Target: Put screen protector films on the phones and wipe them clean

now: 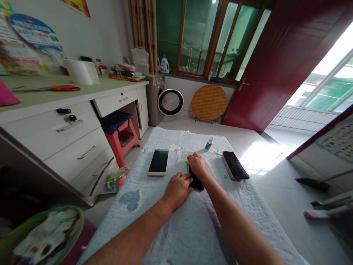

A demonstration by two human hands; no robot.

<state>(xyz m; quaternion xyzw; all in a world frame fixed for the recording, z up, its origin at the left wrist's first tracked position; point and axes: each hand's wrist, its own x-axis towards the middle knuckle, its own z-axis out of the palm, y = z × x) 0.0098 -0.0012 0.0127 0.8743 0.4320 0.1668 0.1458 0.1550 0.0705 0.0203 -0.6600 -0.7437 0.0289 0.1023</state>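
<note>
Fingers of your left hand [178, 188] lie extended against the black phone [197, 184] mid-table [179, 235]; your right hand's [199, 166] curl by an orange item [189, 161], pinch unclear. Brace the phone flat, pressing evenly.

Cloth-covered table [179, 235]: pale phone [159, 162] left, black phone [196, 183] mid, pink-edged phone [235, 165] right, small bottle [209, 144] near far edge.

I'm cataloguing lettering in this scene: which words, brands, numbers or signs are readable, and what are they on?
No text is readable.
Small bottle: label too small.
Round blue packaging: lettering blurred.
White detergent bottle: label too small.
Red-and-yellow wall poster: cut off, nothing legible.
Chart at right: blurred.
Orange mark on the washer door: too small.
Partly covered dark phone: no readable marking.
</note>
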